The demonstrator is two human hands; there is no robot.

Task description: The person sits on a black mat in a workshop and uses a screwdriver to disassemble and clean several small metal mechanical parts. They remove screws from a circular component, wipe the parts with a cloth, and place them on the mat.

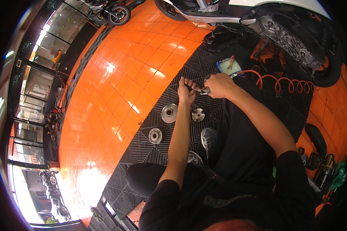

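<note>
My left hand [186, 91] is closed round a small metal part [197, 90], held up above the black mat. Just right of it, my right hand [219, 86] grips a metal tool [205, 92]; an orange coiled hose [260, 79] runs from just behind that hand, and its exact connection is partly hidden. Below my hands lie a large silver disc [169, 113], a smaller slotted plate [198, 114] and a round hub [155, 136]. A shallow tray [223, 63] with pale contents and a brush [231, 62] sits behind my right hand.
A white scooter [277, 42] with exposed engine casing stands at the upper right on a black mat [127, 169] over orange tiles [135, 65]. More motorcycles [117, 15] stand at the upper and lower left, near glass doors. Assorted tools [322, 165] lie at my right.
</note>
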